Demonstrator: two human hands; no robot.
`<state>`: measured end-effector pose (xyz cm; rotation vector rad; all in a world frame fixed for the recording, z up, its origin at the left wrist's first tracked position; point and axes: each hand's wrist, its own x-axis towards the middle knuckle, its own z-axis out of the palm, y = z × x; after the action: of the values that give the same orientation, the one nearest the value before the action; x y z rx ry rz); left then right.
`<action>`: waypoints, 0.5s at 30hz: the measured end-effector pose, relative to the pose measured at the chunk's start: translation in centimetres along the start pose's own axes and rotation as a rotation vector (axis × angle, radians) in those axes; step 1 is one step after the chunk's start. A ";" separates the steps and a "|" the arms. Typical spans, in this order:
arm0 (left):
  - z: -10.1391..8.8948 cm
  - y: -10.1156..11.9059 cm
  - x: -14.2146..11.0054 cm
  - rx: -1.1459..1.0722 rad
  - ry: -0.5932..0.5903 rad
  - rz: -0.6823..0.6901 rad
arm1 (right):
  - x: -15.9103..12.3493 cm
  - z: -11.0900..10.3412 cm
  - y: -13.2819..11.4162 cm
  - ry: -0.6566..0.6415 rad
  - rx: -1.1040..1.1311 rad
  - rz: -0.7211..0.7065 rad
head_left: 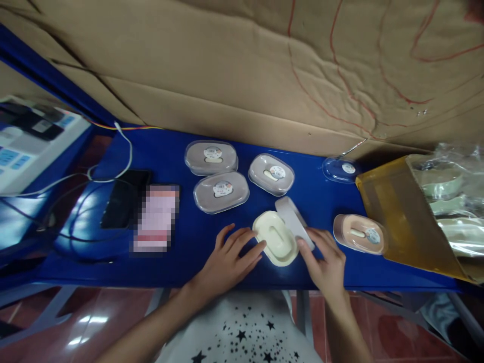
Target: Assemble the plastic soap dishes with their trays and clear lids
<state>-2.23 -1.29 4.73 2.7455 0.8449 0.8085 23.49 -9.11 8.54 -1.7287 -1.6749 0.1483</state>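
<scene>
Cream-coloured oval dish (279, 241) is seen, in the head view, on a blue table (189, 237), close to the near edge and directly in front of the wearer; a raised bar is shown along its middle.

Its left rim is touched by the fingertips of the left hand (232, 259), palm down; whether the rim is pinched or merely steadied cannot be told; a pale grey shallow piece (292, 218) is clamped between the thumb and fingers of the right hand (327, 259), tilted on its side just beside the dish's right edge.

Beyond the left hand, three grey oval boxes (221, 192) with clear covers and stickers are set out, two at the left and one to their right; at the right, a peach oval box (359, 233) is placed near an open carton (397, 212), in which wrapped pale green pieces (449, 201) are held; a clear oval cover (338, 169) is laid behind, near the carton's far corner.

At the left, a phone (157, 217) with a blurred-out screen is placed against a dark flat object (123, 199), with a white cable (130, 156) looped behind; the far side is bordered by brown cardboard (189, 60), marked with red lines.
</scene>
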 end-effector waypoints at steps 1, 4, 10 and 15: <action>0.1 0.0 -0.2 0.004 -0.039 0.004 | 0.0 -0.1 0.8 0.010 -0.074 -0.023; 0.2 -0.2 -0.2 -0.018 -0.169 0.039 | 0.2 -0.2 3.1 0.035 -0.272 -0.053; -0.6 -0.4 -0.7 -0.039 -0.218 0.063 | 1.6 0.9 5.2 -0.010 -0.307 -0.084; -1.8 -1.3 -2.3 -0.126 -0.216 0.025 | 1.7 1.4 5.3 -0.097 -0.297 -0.113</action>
<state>-5.39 -1.53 4.89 2.6744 0.6939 0.5356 27.39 -6.47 5.29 -1.8588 -1.9399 -0.0750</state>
